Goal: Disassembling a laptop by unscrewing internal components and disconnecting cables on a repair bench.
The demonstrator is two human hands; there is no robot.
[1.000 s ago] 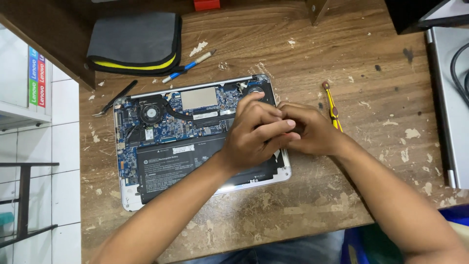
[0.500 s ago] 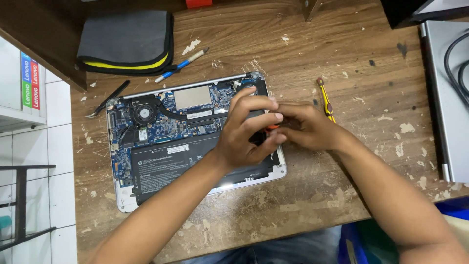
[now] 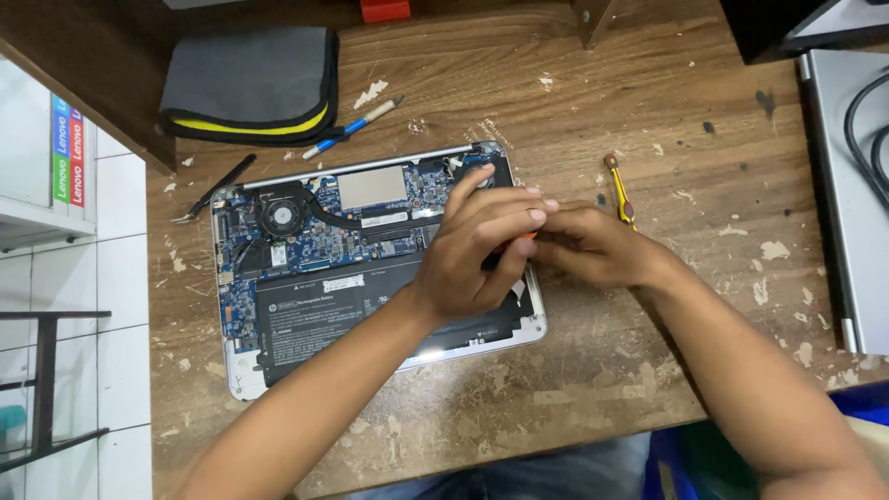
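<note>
- An opened laptop [image 3: 370, 268], its bottom cover off, is laid on a worn wooden table [image 3: 593, 389], left of the table's middle.
- Inside it, a round fan [image 3: 278, 218] is seen at the upper left, a blue board [image 3: 315, 250] beside and below it, and a black battery [image 3: 324, 310] along the near half.
- A white rectangular label [image 3: 349, 282] is stuck at the battery's upper edge; white print is spread over the battery's left part.
- The left hand [image 3: 477, 250] is held over the laptop's right side, fingers curled closed around a small orange tool [image 3: 524, 237], of which only a sliver is shown.
- The right hand [image 3: 593, 245] is brought against the left at the laptop's right edge, fingers bent inward at the same tool; whether it is gripped by them cannot be told.
- A yellow screwdriver [image 3: 621, 190] lies just beyond the right hand.
- Black tweezers [image 3: 215, 188] lie at the laptop's upper left corner.
- A blue-and-white pen [image 3: 352, 128] lies above the laptop.
- A grey pouch [image 3: 250, 79] with a yellow stripe is set at the far left of the table.
- A red block [image 3: 384, 9] is cut off by the top edge.
- A grey closed laptop [image 3: 847, 185] with a black cable [image 3: 866, 130] on it rests at the right edge.
- Narrow upright strips [image 3: 67, 148] in blue, green and red are fixed to a white surface at the left.
</note>
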